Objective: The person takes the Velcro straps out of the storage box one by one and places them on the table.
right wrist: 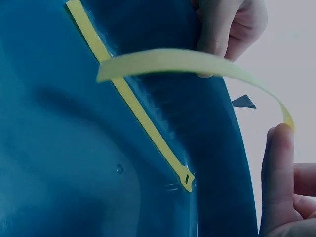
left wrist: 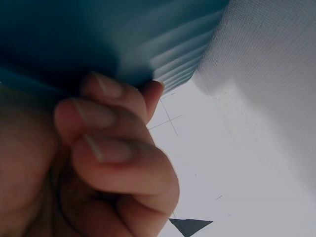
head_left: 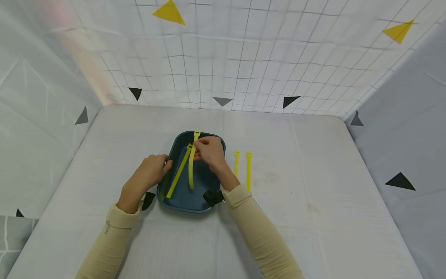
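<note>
A dark blue plastic tray [head_left: 200,193] stands on the white table. My left hand [head_left: 148,171] grips its left rim, thumb on the inside edge and fingers curled below the lip, as the left wrist view shows. Over the tray, my right hand [head_left: 210,153] pinches a yellow cable strap [head_left: 191,170] near its slotted head. The strap's free tail bends down, and in the right wrist view it arcs across another yellow strap [right wrist: 148,121]. That second strap lies flat on the tray floor, along the left wall, its slotted head toward the far end.
Two more yellow straps lie side by side on the table right of the tray: one strap [head_left: 249,170] in full view down to the sleeve, the nearer one [head_left: 237,162] partly behind the right forearm. White sheeting with a grid [head_left: 244,50] rises behind the table.
</note>
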The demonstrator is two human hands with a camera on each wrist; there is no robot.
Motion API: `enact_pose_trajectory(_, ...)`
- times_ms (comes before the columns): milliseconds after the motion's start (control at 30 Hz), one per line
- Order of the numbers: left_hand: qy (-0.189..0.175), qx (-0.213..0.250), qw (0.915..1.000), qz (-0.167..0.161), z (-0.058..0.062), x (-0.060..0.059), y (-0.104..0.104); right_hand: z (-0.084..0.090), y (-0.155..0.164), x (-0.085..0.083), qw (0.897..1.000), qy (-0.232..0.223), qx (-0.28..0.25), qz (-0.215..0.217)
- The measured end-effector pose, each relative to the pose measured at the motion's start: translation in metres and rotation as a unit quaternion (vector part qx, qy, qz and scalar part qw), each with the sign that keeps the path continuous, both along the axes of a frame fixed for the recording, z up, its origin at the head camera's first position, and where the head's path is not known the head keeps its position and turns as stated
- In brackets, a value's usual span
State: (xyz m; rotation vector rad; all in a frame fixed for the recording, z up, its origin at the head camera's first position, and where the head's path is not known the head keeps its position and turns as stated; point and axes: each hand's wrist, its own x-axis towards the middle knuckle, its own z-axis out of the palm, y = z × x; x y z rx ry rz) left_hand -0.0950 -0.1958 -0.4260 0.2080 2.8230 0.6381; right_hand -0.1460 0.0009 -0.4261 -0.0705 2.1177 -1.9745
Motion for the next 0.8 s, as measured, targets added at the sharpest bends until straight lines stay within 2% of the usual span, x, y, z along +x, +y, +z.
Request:
enact_pose_trajectory(233,0.012,0.003,0.9999,-0.008,0.0,0.001,0.001,0.0,0.004,0.0,1.0,0.005,0.003,0.002)
enact_pose_trajectory(800,0.002,0.009,1.0,0.0,0.003,0.003,0.001,0.007,0.017,-0.001,1.0,0.001,-0.006,-0.01)
